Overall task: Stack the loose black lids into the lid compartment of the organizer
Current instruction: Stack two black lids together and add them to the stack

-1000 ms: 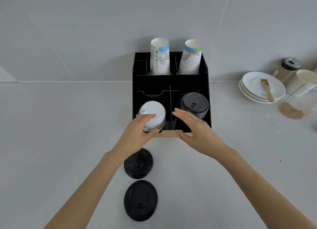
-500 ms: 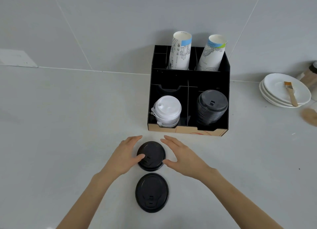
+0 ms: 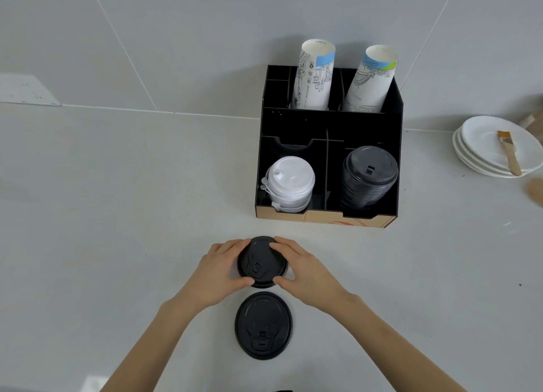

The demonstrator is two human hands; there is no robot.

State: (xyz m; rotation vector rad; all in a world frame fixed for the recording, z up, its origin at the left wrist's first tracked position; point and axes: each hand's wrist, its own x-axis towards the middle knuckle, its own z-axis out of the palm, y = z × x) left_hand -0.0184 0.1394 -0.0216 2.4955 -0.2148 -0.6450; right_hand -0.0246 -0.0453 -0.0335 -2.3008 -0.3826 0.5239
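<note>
Both hands close on the farther loose black lid (image 3: 261,262), which lies flat on the worktop (image 3: 117,215): the left hand (image 3: 219,271) cups its left rim with fingers over the far edge and thumb at the near edge, and the right hand (image 3: 305,271) mirrors this on the right rim, so each grip is pressed onto the lid's edge from its own side. The nearer loose black lid (image 3: 263,325) lies flat just behind it toward the person, untouched, with a thin strip of bare worktop between the two rims. The organizer (image 3: 329,127) stands farther off, against the wall, its cardboard-coloured front lip (image 3: 323,217) separated from the held lid by a band of bare surface. Its front right compartment holds the stack of black lids (image 3: 368,177), whose top rises above the front lip and sits close to the right wall and the centre divider. The front left compartment holds the white lids (image 3: 289,184), slightly tilted. Two paper cup stacks (image 3: 314,74) lean in the rear compartments. To the left of the hands and organizer the worktop is broad and bare; at the right edge sit white plates (image 3: 482,156) with a brush (image 3: 508,151) on top, well apart from the organizer.
</note>
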